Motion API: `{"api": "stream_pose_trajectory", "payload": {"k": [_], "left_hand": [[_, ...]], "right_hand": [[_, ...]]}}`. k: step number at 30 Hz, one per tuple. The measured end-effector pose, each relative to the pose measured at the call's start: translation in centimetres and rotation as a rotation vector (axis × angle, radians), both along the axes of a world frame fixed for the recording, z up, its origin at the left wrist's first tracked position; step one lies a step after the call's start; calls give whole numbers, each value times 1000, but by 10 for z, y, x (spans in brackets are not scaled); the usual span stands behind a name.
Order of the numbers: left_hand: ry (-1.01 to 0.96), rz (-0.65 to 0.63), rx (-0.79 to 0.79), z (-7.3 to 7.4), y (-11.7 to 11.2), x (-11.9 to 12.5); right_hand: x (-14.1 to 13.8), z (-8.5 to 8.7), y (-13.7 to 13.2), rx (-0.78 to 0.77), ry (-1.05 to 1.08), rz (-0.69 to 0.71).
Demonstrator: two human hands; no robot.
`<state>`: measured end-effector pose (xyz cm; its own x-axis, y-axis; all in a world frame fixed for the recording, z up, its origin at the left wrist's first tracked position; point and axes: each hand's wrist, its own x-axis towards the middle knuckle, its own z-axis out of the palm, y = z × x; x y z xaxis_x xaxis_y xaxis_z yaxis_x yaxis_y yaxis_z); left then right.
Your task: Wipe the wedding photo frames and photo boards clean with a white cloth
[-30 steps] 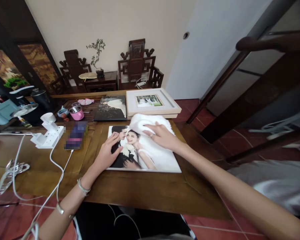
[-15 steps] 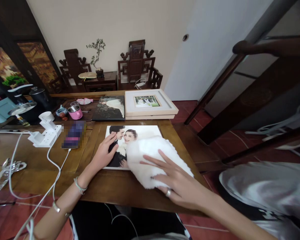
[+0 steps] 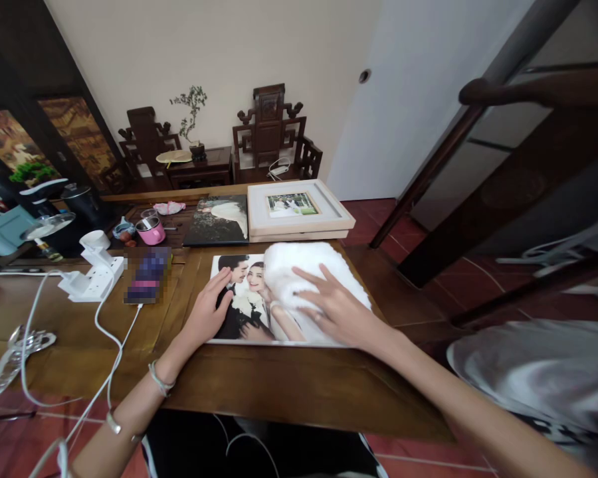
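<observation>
A large photo print point(image 3: 239, 305) of a couple lies flat on the wooden table point(image 3: 289, 385). My left hand point(image 3: 206, 312) rests on the print's left edge, fingers spread and flat. My right hand point(image 3: 333, 309) presses flat on a white fluffy cloth point(image 3: 299, 269) that covers the right half of the print, fingers stretched out.
Behind the print lie a dark photo panel point(image 3: 219, 220) and a white framed picture point(image 3: 296, 209). To the left are a blurred phone point(image 3: 147, 273), a white power strip point(image 3: 92, 279) with cables, and a pink cup point(image 3: 151, 231). Carved chairs stand at the back wall.
My right hand slid the white cloth from the print's top toward the near right corner, then back up over its right half. My left hand stayed on the left edge.
</observation>
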<state>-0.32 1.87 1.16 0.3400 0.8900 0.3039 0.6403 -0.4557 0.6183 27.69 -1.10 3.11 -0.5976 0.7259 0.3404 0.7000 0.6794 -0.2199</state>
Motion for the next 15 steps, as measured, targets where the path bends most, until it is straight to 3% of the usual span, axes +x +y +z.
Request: {"api": "stream_pose_trajectory", "payload": {"k": [4,7,10,15], "left_hand": [[20,-14,7,-1,-1,0],[37,-30,3,-1,-2,-1],[56,-33,-1,-1,-2,-2],[59,-36,-21,2,-2,-2]], "right_hand": [[-1,2,-61,-57,8,114],[1,6,-76,-91,-20,182],[4,8,-57,-90,-30,168],[5,7,16,-40,10,81]]}}
